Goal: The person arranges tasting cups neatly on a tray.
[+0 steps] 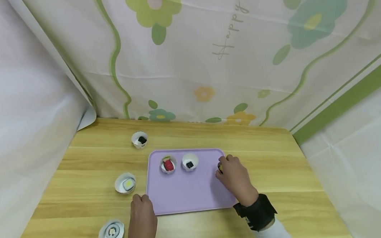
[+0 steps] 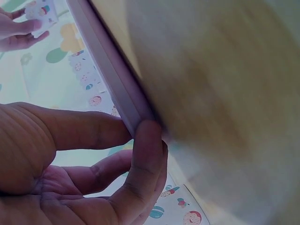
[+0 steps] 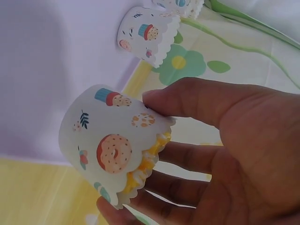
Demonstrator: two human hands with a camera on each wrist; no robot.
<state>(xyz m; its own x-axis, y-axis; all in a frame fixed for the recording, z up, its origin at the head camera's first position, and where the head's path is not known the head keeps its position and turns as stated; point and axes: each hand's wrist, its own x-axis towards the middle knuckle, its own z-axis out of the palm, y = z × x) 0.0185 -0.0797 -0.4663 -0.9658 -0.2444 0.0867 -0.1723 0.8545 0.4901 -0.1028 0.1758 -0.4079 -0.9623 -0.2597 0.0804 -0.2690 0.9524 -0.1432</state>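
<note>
One printed paper cup (image 3: 110,140), gripped by the right hand (image 1: 235,177), sits rightward of two cups (image 1: 190,157) on a lilac tray (image 1: 188,196), whose left edge the left hand (image 1: 140,222) pinches.

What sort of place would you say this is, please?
Probably an indoor tabletop workspace, perhaps a curtained-off booth: a wood-grain table is backed by a floral-printed curtain, and a lilac tray sits on it among scalloped cupcake cups.

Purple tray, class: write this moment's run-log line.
left hand: pinches purple tray edge | right hand: holds patterned cup | on tray: two more cups
</note>
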